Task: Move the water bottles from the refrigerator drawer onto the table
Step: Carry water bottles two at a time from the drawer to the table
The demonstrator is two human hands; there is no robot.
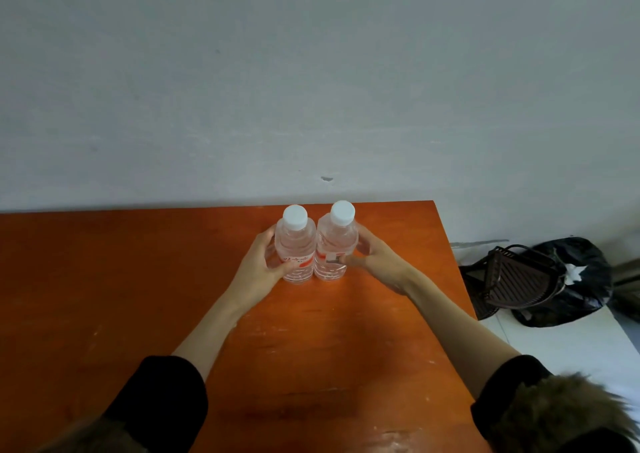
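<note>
Two clear water bottles with white caps and red labels stand upright side by side, touching, near the far edge of the orange table (138,279). My left hand (261,262) wraps the left bottle (295,245) from its left side. Around the right bottle (335,241), from its right side, my right hand (372,257) is closed. Both bottle bases rest on the tabletop. The refrigerator drawer is out of sight.
A pale wall rises right behind the table's far edge. To the right of the table, on a white floor, stand a dark slatted basket (512,276) and a black plastic bag (571,279). The table's right edge runs close to my right forearm.
</note>
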